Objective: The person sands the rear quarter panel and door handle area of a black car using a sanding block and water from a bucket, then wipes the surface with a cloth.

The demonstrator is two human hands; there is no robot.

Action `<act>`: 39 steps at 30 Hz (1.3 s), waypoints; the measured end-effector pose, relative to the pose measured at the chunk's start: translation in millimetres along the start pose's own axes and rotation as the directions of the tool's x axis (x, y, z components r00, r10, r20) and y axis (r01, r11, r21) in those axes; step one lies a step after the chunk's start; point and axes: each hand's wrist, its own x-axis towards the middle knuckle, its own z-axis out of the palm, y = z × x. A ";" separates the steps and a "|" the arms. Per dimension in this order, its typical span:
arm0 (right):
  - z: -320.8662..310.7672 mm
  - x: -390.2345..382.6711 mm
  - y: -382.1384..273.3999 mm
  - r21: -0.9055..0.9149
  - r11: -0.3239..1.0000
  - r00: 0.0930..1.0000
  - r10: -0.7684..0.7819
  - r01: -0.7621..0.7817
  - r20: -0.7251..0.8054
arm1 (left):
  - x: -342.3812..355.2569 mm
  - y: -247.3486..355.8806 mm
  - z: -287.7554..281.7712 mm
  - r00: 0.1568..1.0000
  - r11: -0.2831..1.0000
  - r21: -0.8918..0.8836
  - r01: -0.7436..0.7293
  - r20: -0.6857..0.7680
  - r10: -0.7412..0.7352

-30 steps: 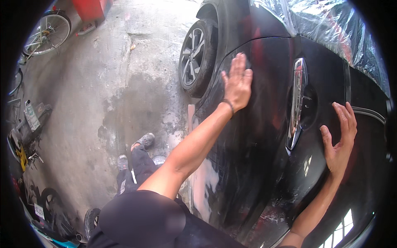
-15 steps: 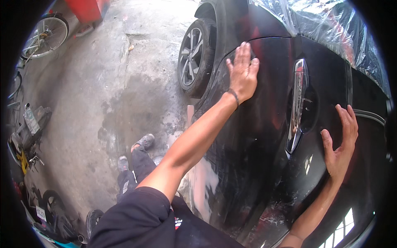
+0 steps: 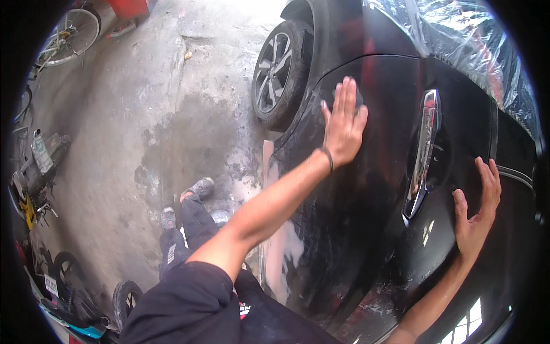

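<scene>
A black car panel (image 3: 384, 137) with a chrome door handle (image 3: 425, 146) fills the right side. My left hand (image 3: 345, 129) lies flat on it left of the handle, fingers stretched and close together; a dark patch shows under the fingers, and I cannot tell whether it is a pad. My right hand (image 3: 478, 215) rests right of the handle, thumb and fingers apart, holding nothing visible. Pale pinkish filler (image 3: 275, 269) marks the lower bodywork below my left arm.
A wheel (image 3: 274, 71) sits at the top centre, beside crumpled clear plastic sheeting (image 3: 458, 43). Stained concrete floor (image 3: 109, 155) runs left to a bicycle (image 3: 71, 34), a red object (image 3: 129, 8) and parked motorbikes (image 3: 43, 166). My legs and shoes (image 3: 197, 189) show below.
My left hand slid up the panel, then back down a little. The right hand keeps its place by the handle, while the whole view has shifted slightly.
</scene>
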 end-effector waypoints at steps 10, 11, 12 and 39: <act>-0.3 -2.6 -0.5 -0.007 1.000 1.000 0.017 -0.017 0.011 | -67.8 -6.5 -20.8 0.975 0.981 0.057 -0.183 0.137 0.174; -0.7 -0.8 0.1 -0.009 1.000 1.000 0.014 -0.014 0.007 | -44.3 -6.3 -19.9 0.973 0.975 0.058 -0.213 0.109 0.205; 0.8 0.4 -2.4 0.000 1.000 1.000 0.007 -0.007 0.002 | -9.1 -1.3 -25.2 0.969 0.969 0.063 -0.239 0.083 0.233; 7.2 -2.8 0.1 0.106 0.993 0.998 0.056 -0.054 -0.016 | 8.2 -20.1 2.8 0.941 0.944 0.004 0.328 -0.086 -0.327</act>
